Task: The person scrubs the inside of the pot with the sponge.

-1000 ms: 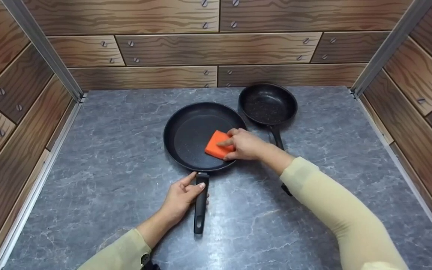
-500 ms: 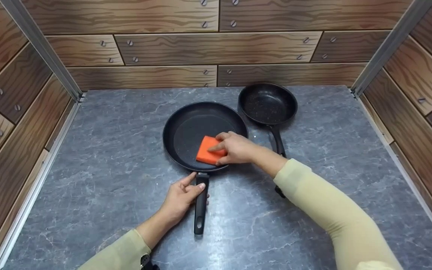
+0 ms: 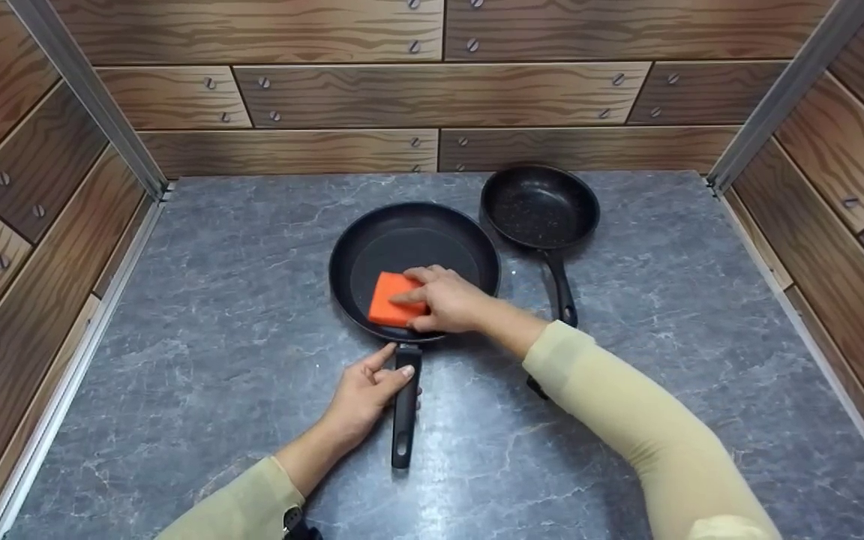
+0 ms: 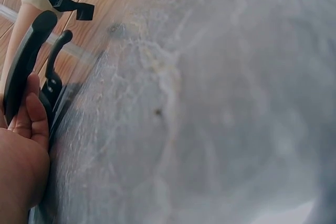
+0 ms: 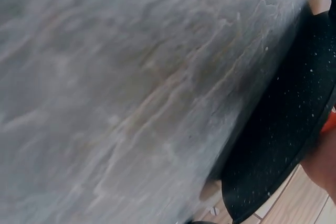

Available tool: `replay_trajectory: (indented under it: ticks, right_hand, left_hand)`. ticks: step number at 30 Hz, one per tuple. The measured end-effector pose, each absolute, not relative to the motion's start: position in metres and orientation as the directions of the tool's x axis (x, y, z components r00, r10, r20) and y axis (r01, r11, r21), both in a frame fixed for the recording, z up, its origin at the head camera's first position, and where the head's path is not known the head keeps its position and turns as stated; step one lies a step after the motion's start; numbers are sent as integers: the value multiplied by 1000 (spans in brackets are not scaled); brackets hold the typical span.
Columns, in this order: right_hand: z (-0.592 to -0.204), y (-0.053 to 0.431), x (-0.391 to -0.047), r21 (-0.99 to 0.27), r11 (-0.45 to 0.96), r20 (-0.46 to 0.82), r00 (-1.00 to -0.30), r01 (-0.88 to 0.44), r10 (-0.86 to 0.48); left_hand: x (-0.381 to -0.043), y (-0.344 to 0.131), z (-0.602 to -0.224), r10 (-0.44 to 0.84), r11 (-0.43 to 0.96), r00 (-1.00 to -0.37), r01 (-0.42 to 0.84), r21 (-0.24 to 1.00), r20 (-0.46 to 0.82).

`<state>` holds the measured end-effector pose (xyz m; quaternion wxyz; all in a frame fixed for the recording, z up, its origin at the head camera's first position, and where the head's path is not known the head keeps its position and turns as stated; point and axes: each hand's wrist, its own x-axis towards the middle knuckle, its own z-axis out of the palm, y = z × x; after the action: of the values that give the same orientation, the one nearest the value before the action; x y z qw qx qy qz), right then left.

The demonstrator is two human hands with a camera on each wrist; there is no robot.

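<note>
My left hand [image 3: 361, 397] grips the black handle [image 3: 404, 424] of the larger frying pan [image 3: 417, 236], its thumb lying on top near the pan's base. In the left wrist view the fingers curl round that handle [image 4: 26, 59]. Inside the pan, toward its near left part, lies an orange sponge [image 3: 387, 301]. My right hand [image 3: 451, 301] holds the sponge, thumb at the near edge and index finger stretched over the top. The right wrist view catches the pan's speckled outer wall [image 5: 283, 124] and part of the hand [image 5: 323, 166]; little of the sponge shows there.
A smaller black frying pan [image 3: 539, 208] stands at the back right, close beside the larger one, its handle [image 3: 562, 289] pointing toward me near the right forearm. Wood-patterned walls [image 3: 312, 94] enclose the grey marbled tabletop [image 3: 222, 300] at the back and both sides.
My right hand has slid the orange sponge leftward across the pan, from its right side to the near left part. The left hand stays on the handle, and both pans keep their places.
</note>
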<state>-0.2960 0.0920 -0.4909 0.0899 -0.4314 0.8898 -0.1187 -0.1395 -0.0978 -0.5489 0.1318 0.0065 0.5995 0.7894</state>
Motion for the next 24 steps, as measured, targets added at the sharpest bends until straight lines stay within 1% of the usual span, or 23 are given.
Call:
replay_trajectory:
  ticks: [12, 19, 24]
  right_hand:
    - [-498, 77, -310, -291, 664, -32, -687, -689, -726]
    - [-497, 81, -321, -274, 723, -9, -750, -635, -662]
    - [-496, 89, -325, -262, 763, -26, -786, -591, -618]
  left_hand:
    - [-139, -98, -550, 218, -242, -965, -198, 950, -145]
    - [-139, -98, -550, 218, -251, -967, -185, 950, -131]
    - [-140, -98, -551, 216, -242, -968, -177, 954, -125]
